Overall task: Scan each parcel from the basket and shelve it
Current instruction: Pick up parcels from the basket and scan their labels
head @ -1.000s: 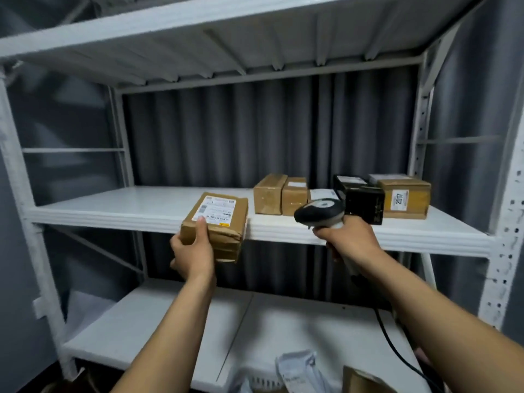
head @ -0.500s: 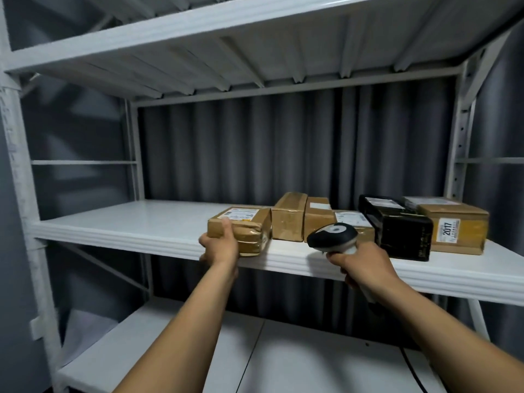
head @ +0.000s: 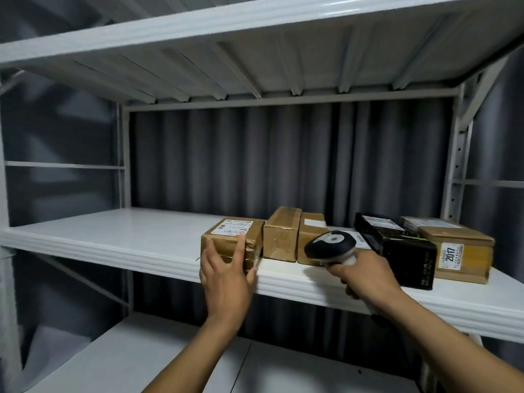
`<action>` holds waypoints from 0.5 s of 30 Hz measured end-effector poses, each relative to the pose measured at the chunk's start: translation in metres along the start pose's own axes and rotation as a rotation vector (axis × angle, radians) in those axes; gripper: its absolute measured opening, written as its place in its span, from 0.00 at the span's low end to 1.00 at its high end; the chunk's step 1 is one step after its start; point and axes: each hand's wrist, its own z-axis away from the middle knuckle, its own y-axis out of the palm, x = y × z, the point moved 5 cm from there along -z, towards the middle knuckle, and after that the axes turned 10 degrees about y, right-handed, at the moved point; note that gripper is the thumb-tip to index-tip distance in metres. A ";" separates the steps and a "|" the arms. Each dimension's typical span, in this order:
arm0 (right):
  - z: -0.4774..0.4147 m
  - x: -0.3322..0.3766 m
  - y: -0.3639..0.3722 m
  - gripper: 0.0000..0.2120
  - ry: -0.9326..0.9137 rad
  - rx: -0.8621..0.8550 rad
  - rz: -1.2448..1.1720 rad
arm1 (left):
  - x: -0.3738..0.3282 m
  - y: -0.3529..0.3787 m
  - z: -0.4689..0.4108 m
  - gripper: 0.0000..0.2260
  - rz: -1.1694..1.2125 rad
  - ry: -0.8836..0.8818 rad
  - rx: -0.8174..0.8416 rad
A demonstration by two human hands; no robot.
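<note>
A brown taped cardboard parcel (head: 235,236) with a white label on top lies on the white middle shelf (head: 113,236), at the left end of a row of parcels. My left hand (head: 226,279) has its fingers straight against the parcel's front face, thumb at its right corner. My right hand (head: 365,275) grips the handle of a black and white barcode scanner (head: 330,246), held in front of the row near the shelf edge.
Right of the parcel stand two brown boxes (head: 282,234) (head: 310,236), a black box (head: 397,245) and a brown box marked 2017 (head: 459,251). The shelf's left half is bare. An upper shelf (head: 255,32) hangs overhead; a lower shelf (head: 170,358) lies below.
My left hand carried the parcel up onto the middle shelf and slid it in beside the row. Its grip has loosened to flat fingers on the front. The scanner stayed in my right hand.
</note>
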 end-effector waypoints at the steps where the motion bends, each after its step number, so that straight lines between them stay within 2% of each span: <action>1: -0.003 0.000 0.001 0.05 0.001 0.003 0.007 | -0.001 0.005 -0.006 0.32 0.002 -0.013 0.012; 8: -0.027 -0.009 0.010 0.07 0.030 -0.010 0.012 | 0.004 0.029 -0.051 0.27 0.037 -0.021 0.147; 15: -0.031 -0.013 0.012 0.13 0.066 -0.004 0.044 | 0.003 0.033 -0.063 0.30 0.005 -0.005 0.315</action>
